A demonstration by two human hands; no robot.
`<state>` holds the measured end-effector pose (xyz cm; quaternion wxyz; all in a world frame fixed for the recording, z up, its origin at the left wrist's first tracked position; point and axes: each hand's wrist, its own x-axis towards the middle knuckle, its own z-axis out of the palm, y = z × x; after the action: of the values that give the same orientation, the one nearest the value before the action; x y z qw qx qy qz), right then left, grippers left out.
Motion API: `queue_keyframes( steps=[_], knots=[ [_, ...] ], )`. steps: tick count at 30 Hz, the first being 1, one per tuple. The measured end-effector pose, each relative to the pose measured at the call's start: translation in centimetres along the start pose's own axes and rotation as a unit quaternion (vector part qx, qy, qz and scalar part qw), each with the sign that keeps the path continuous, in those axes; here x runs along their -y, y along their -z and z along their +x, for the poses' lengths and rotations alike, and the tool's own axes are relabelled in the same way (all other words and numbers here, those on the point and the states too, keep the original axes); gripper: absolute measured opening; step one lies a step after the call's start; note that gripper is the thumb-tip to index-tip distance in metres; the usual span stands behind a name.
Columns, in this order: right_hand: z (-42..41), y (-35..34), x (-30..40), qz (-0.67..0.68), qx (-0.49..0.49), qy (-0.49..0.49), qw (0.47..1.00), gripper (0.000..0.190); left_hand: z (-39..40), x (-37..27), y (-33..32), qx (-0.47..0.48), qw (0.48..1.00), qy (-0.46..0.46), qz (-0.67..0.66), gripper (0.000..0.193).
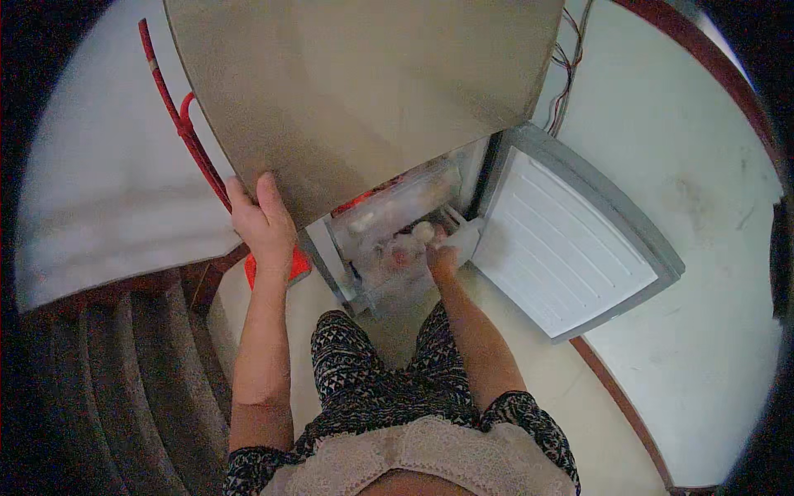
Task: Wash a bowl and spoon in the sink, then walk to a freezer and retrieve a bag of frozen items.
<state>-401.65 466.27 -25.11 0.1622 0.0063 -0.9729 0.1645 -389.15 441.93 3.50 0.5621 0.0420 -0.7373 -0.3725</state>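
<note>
My left hand (265, 224) rests against the near left corner of a refrigerator's flat brown top panel (372, 93), thumb and fingers spread. Below that panel a lower compartment stands open, its white-lined door (567, 239) swung out to the right. In front of me a clear plastic drawer (378, 273) is partly pulled out, with pale and reddish items in plastic bags inside. My right hand (441, 255) reaches to the drawer's right side and touches or grips a translucent plastic bag (462, 239); its fingers are partly hidden.
Carpeted or dark steps (130, 384) descend at the lower left. A red object (299, 265) lies beside the refrigerator, behind my left wrist. A red cable or pipe (195, 152) runs along the left side. Thin wires (564, 77) hang by the right wall (695, 204).
</note>
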Motion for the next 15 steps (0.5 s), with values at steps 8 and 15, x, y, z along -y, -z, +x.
queue_keyframes(
  steps=[8,15],
  knots=[
    [1.3,-15.5,-14.1,0.457,0.016,0.143,0.878,0.032,-0.2,-3.0,-2.5,0.001,0.997,-0.030,-0.075,0.031],
    [-4.4,-12.6,-4.7,0.394,0.174,0.009,0.903,0.020,-0.2,0.3,-0.4,0.002,1.000,-0.030,0.000,0.028]
  ],
)
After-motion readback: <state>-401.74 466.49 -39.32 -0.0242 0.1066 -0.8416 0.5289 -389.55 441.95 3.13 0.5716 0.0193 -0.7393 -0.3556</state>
